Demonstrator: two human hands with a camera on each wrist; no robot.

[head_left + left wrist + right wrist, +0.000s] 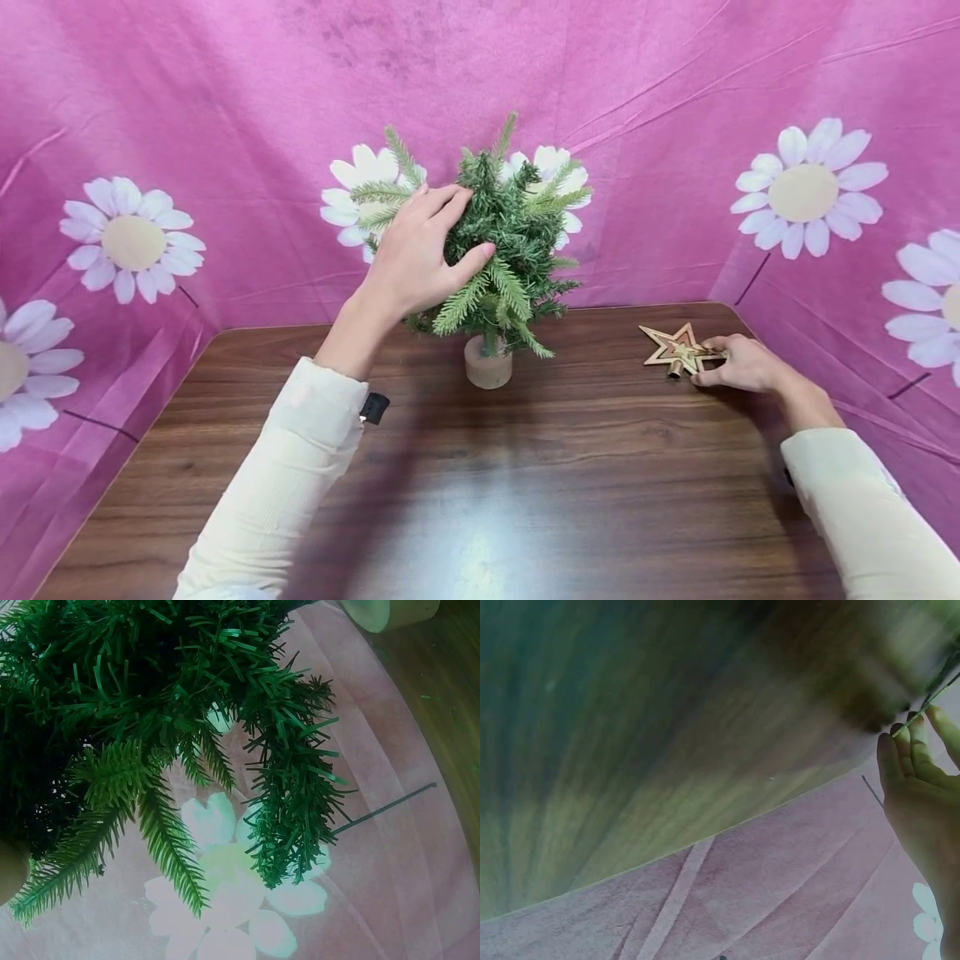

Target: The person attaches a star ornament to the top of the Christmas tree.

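Note:
A small artificial Christmas tree [517, 242] with dark and light green sprigs stands upright on a round wooden base [489, 363]. My left hand [420, 250] rests against its left side, thumb stretched out and fingers partly among the needles. The left wrist view shows green branches [292, 787] close up, with a bit of a finger at the left edge. To the right, a gold star tree topper [670, 345] is pinched at one point by my right hand [742, 363], low over the table. Only the star's thin edge shows in the right wrist view, by the fingertips.
The brown wooden table [600, 483] has its far edge just behind the tree. Pink cloth [247, 150] printed with white daisies surrounds it at the back and sides. A dark watch-like strap [374, 408] sits at the left wrist.

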